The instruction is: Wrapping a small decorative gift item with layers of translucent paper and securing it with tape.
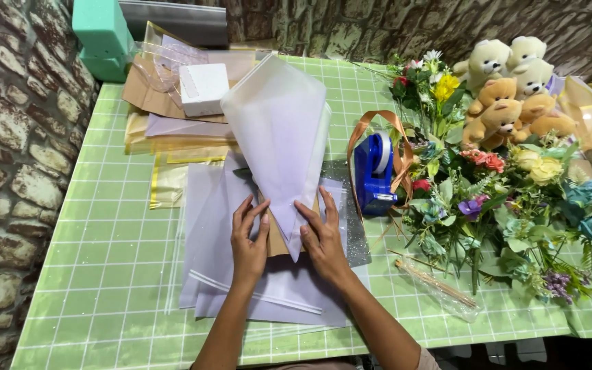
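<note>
Green gridded tablecloth point(104, 226) under stone-patterned walls: a translucent white paper cone point(279, 130) lies with its long axis running away from the person, point toward them. Both hands press flat on its narrow end, left hand point(248, 240) and right hand point(322, 236) equally near (fingers open, seemingly pinning rather than gripping). A blue tape dispenser point(373, 175) sits right.

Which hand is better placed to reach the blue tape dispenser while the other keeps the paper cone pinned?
Probably the right hand: the blue tape dispenser stands on its side; the left hand presses the paper cone farther away.
</note>
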